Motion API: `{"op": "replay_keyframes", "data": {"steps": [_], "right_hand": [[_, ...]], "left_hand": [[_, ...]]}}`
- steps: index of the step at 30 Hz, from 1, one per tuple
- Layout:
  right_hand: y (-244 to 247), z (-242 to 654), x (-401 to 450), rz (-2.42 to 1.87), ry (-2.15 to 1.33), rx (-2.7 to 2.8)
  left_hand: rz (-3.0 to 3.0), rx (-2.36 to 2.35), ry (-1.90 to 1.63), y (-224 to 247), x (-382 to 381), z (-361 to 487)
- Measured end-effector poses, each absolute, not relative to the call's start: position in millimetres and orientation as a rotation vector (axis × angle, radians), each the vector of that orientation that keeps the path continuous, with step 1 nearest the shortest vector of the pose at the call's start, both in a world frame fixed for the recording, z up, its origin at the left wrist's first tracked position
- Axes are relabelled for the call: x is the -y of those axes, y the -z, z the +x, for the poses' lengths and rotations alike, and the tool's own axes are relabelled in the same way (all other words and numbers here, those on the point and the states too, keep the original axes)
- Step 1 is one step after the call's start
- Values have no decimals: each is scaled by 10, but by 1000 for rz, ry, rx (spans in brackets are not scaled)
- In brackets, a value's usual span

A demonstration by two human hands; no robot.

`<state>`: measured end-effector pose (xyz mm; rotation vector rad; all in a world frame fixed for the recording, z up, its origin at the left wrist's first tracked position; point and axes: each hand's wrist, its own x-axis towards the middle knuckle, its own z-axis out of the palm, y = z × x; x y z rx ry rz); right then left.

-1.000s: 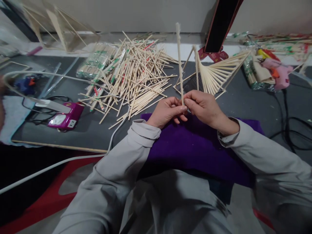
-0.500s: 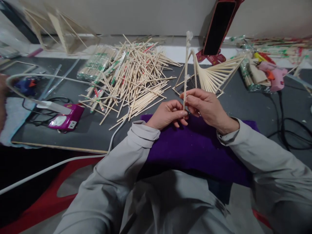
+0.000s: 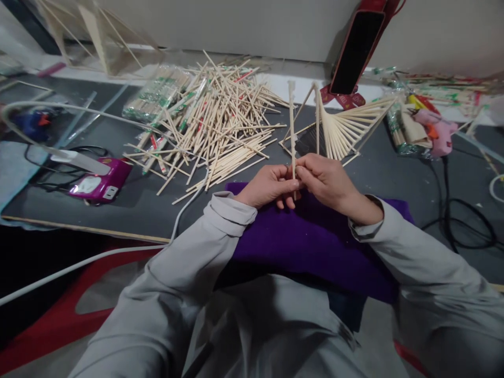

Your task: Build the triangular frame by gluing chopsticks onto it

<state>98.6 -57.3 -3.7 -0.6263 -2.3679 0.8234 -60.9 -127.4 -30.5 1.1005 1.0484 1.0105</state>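
A pale wooden stick (image 3: 292,121) with whitish lumps along it stands nearly upright between my hands. My left hand (image 3: 271,185) pinches its lower part between thumb and fingers. Closed at the stick's right side, my right hand (image 3: 326,178) has its fingertips against it, just above my left thumb. Behind my hands is a fan-shaped structure of sticks (image 3: 340,131) on the dark table. A large heap of loose sticks (image 3: 228,113) lies to the left. Purple cloth (image 3: 307,241) is spread beneath my hands.
At the left are a magenta power strip (image 3: 101,181) and a white cable (image 3: 129,248). A phone (image 3: 356,50) stands behind. To the right lie a pink glue gun (image 3: 439,134), bagged sticks (image 3: 397,123) and a black cable (image 3: 447,210).
The held stick's top is lower in view. My right hand has moved slightly down and left, closer to my left hand. The view has shifted a little.
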Motion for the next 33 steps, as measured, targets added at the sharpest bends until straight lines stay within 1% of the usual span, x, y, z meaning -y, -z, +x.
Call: {"op": "replay_keyframes", "data": {"steps": [3,6,8,11,13,16,19,26,33], "right_hand": [[47,977,574,-608,-601,2420],[50,980,566,-649,-574,2372],[51,987,552,-708,-755,2266],[58,1000,522,-794,-1301,1980],[66,1006,507,-813,-1589,1814],[80,1014,507,-800,-1735,1770],[88,1022,520,-759,-1643,1878],[59,1004,550,-784,-1078,2210],[85,977,583,-794,-1009,2204]], "left_hand": [[1098,-1026,-990,306,1280,-615],[1091,-993,-967,288,1298,-618],[1082,-983,-975,276,1309,-615],[1083,-994,-993,268,1314,-606],[1088,-1005,-996,271,1310,-603],[1093,-1027,-986,281,1299,-605],[1105,-1044,-954,292,1291,-611],[1126,-1049,-925,299,1295,-590],[1160,-1011,-892,299,1295,-593]]}}
